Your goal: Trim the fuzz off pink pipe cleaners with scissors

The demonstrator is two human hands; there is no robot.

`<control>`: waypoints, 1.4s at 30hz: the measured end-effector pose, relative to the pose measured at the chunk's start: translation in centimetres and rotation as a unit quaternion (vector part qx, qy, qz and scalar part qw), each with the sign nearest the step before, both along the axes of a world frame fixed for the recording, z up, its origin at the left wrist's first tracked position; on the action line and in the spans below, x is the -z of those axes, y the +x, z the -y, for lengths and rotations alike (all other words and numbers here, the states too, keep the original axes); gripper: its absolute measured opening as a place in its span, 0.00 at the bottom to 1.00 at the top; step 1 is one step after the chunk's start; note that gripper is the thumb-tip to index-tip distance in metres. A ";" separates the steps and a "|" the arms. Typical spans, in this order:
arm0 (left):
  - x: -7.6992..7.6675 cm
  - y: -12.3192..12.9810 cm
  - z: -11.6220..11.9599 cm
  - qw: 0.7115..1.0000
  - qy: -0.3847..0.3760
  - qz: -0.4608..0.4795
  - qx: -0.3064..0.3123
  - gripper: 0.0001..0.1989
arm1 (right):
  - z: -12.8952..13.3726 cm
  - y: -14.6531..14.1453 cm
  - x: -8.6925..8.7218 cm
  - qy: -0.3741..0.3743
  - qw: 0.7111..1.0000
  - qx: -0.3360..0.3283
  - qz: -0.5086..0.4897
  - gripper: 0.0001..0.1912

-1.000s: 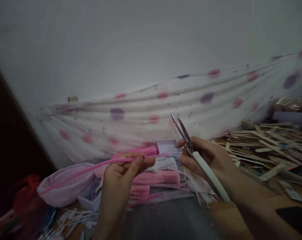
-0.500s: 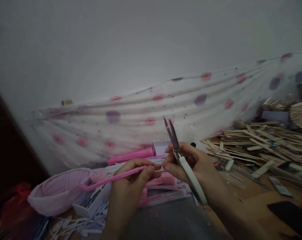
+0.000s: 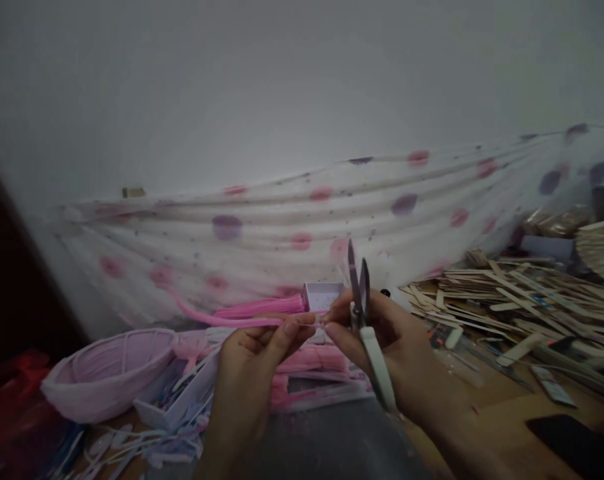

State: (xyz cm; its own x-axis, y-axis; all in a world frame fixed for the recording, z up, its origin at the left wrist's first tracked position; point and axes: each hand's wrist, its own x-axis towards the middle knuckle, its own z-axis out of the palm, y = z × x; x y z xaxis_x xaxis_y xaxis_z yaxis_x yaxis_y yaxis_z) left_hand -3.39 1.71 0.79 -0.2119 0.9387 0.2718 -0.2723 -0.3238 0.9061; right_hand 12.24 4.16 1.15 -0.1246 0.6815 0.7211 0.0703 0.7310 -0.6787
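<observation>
Between the thumb and fingers of my left hand [image 3: 255,363] is a long fuzzy pink strip [image 3: 202,316], whose free end curves up to the left. My right hand [image 3: 389,340] holds white-handled scissors [image 3: 377,357], blades parted and pointing up. Its thumb and forefinger pinch the thin end of the strip, close to my left fingertips. Beneath and behind the hands are bundles of pink strips [image 3: 317,359] and a small white box [image 3: 325,295].
A pink-lined basket [image 3: 109,373] and a white tray of small items [image 3: 175,407] stand at the left. Many flat wooden sticks [image 3: 512,293] are heaped at the right. A dark phone [image 3: 572,440] lies near the right front. Spotted cloth [image 3: 272,233] hangs behind.
The scissors have turned more upright. The strip's free end has swung upward and left. The fingertips of both hands remain close together.
</observation>
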 end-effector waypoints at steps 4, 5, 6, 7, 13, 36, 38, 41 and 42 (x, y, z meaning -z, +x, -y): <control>-0.7 -0.4 0.4 0.995 0.042 -0.028 -0.088 0.09 | -1.1 1.8 0.1 0.098 0.981 0.103 0.134 0.17; -1.0 -0.5 0.7 0.991 0.048 -0.049 -0.117 0.08 | -1.2 2.2 0.0 0.125 0.969 0.131 0.171 0.19; -1.2 -0.6 0.9 0.986 0.053 -0.070 -0.142 0.07 | -1.3 2.4 0.0 0.150 0.955 0.155 0.204 0.20; -1.4 -0.6 1.2 0.981 0.056 -0.089 -0.161 0.07 | -1.3 2.5 -0.1 0.176 0.942 0.174 0.228 0.21; -1.5 -0.3 1.9 0.977 0.077 -0.096 -0.175 0.06 | -0.7 1.9 0.0 0.301 0.893 0.217 0.255 0.17; -1.1 0.1 1.9 0.962 0.103 -0.109 -0.226 0.06 | -0.3 2.2 0.1 0.229 0.898 0.192 0.324 0.20; -1.1 0.2 1.9 0.962 0.096 -0.104 -0.232 0.07 | -0.3 2.2 0.1 0.227 0.898 0.189 0.326 0.20; -0.9 0.2 1.8 0.961 0.083 -0.091 -0.246 0.07 | -0.4 2.2 0.2 0.232 0.899 0.181 0.323 0.17; -0.9 0.2 1.8 0.962 0.080 -0.088 -0.247 0.08 | -0.4 2.2 0.2 0.233 0.900 0.181 0.322 0.16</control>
